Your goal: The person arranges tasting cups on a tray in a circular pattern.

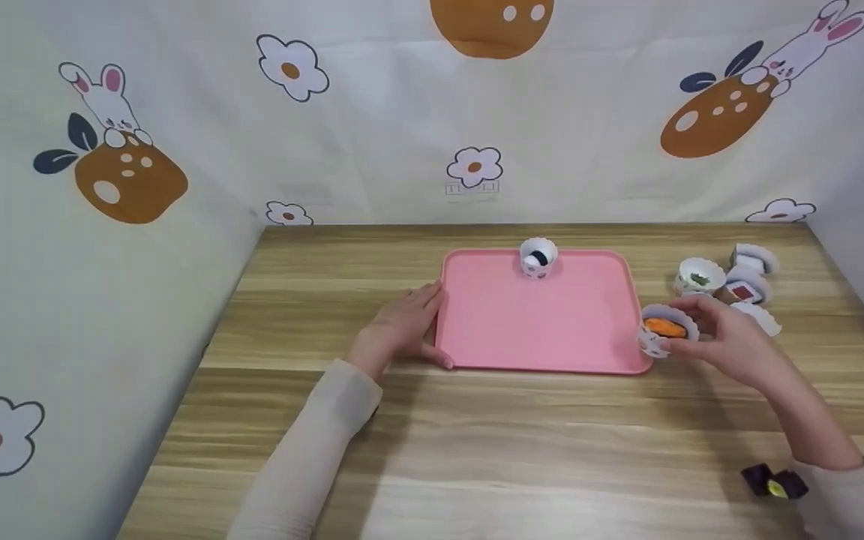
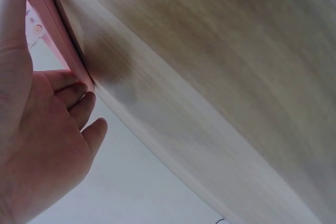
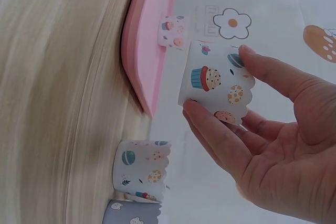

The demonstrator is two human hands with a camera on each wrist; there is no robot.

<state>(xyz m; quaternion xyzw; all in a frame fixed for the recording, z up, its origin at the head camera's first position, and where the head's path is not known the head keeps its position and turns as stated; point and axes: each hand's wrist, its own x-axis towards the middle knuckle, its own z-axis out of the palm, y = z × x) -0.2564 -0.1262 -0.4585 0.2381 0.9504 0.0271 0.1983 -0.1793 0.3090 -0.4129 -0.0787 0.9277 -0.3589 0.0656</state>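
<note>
A white scalloped paper baking cup (image 3: 215, 80) printed with cupcakes is pinched between the thumb and fingers of my right hand (image 1: 736, 341). Inside it lies an orange-topped toy sushi piece (image 1: 664, 328). The cup is raised above the table, over the right edge of a pink tray (image 1: 537, 322). My left hand (image 1: 407, 322) rests against the tray's left edge, fingers extended and thumb at the near-left corner. At the tray's far edge stands another paper cup (image 1: 538, 268) holding a black-and-white piece (image 1: 535, 259).
Right of the tray, several more paper cups are grouped, one with green bits (image 1: 700, 277) and a grey one (image 1: 748, 286) with a red-centred piece. Dark rolls (image 1: 773, 482) lie by the right sleeve. A printed curtain (image 1: 372, 135) bounds the wooden table (image 1: 522, 450).
</note>
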